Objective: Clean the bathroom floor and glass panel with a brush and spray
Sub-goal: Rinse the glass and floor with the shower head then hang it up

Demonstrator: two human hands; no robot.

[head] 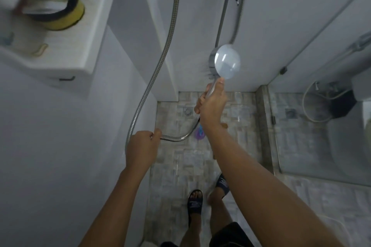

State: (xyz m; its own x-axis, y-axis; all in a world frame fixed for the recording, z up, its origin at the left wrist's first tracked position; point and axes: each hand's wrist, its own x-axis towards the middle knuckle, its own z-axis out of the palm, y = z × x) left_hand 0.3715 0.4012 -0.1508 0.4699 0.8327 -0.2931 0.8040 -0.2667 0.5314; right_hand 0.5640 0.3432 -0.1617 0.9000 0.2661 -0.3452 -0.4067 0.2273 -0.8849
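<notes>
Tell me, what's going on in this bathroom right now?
A person in dark sandals stands on the tiled floor of the shower area. Their right hand grips the handle of the shower head, raised near the white wall, while the left hand holds the metal hose lower down. A small purple item lies on the floor near the drain, and the glass panel stands to the right. Whether water is running is hard to tell.
</notes>
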